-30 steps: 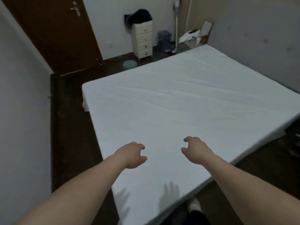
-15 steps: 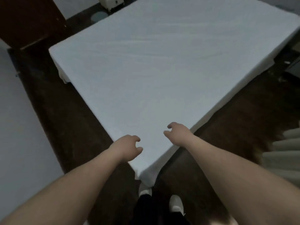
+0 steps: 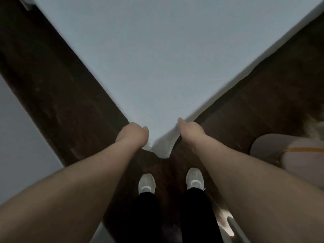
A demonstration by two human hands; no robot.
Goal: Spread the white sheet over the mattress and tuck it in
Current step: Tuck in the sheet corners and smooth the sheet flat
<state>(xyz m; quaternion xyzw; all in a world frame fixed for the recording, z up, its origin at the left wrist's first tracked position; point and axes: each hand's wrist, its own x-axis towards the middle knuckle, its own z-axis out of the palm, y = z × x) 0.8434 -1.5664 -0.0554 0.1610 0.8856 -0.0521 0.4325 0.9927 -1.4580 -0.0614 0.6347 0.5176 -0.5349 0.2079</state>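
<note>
Left hand point(image 3: 132, 134) at near corner of mattress, fingers curled over white sheet point(image 3: 157, 67) edge, gripping it; sheet spread flat across mattress, loose corner flap hanging between hands; right hand point(image 3: 188, 130) clutching sheet at right edge; dark floor point(image 3: 57, 88) underneath

A white sheet point(image 3: 157, 64) covers the mattress point(image 3: 226, 85) — its corner hangs loose — above dark floor point(image 3: 52, 88).

Dark wooden floor point(image 3: 57, 88), grey shoes point(image 3: 147, 183), pale bundle with orange strap point(image 3: 294, 155) at right
</note>
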